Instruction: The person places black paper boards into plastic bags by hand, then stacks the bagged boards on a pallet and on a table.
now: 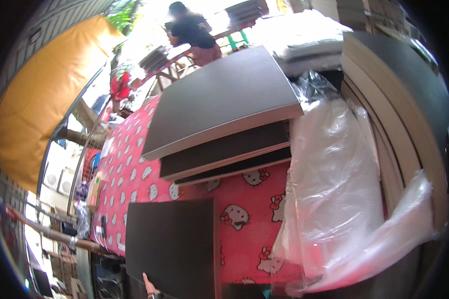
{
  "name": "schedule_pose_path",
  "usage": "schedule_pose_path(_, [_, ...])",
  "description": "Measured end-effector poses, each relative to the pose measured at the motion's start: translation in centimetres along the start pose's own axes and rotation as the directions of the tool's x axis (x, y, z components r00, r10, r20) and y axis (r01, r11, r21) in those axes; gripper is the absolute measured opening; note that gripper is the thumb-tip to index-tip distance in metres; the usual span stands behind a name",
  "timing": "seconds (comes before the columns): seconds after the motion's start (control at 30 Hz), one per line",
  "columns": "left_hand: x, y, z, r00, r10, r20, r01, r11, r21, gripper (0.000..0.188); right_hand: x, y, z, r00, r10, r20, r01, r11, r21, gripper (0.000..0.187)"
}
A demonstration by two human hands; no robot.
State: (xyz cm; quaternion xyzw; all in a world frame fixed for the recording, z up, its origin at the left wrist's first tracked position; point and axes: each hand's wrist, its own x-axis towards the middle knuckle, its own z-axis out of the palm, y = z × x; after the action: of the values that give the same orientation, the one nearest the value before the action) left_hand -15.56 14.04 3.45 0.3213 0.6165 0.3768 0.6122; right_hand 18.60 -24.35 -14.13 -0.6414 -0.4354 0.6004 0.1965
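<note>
My left hand [150, 286] is at the lower left edge of a black rectangular board [170, 244] with a thin brown edge on its right. The thumb lies against its dark face; the other fingers are mostly hidden. My right hand is not in view. The board is at the near side of a pink table cover [237, 239] with white cat-head prints. Beyond it lies a stack of large dark boxes or panels [224, 94] with pale sides, the top one offset over those below.
Clear plastic sheeting [334, 184] drapes over the right of the table. Thick dark panels with pale edges [384, 99] are stacked at the far right. Behind stands a person [192, 32] in dark clothes, by another table. A red fan [120, 87] stands at the left.
</note>
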Motion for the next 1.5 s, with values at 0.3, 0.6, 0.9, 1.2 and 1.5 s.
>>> schedule_pose_path(0.3, [1.5,0.0,-1.3,0.966,0.236,0.103,-0.220,0.964,-0.148,0.070,-0.5,0.1,2.7,0.992,-0.127,-0.001,0.126,0.984,-0.125,0.034])
schedule_pose_path(0.6, [-3.5,-2.8,3.7,0.949,0.281,0.142,-0.190,0.870,-0.456,0.069,-2.5,0.9,-0.5,0.990,-0.099,-0.100,0.082,0.982,-0.168,0.036])
schedule_pose_path(0.9, [-10.9,-4.0,9.0,0.998,0.041,0.054,-0.029,0.976,-0.215,0.058,-0.3,0.1,-9.3,0.997,-0.073,-0.004,0.072,0.986,-0.148,0.039])
schedule_pose_path(1.2, [-10.8,-3.6,10.2,0.999,-0.024,0.034,0.032,0.965,-0.261,0.061,-0.5,-2.0,-14.1,0.996,-0.057,0.067,0.068,0.983,-0.169,0.042])
schedule_pose_path(1.5, [-9.1,-5.0,8.5,0.979,0.163,0.121,-0.117,0.939,-0.322,0.058,-1.5,0.0,-12.0,0.996,-0.086,-0.014,0.078,0.958,-0.277,0.045])
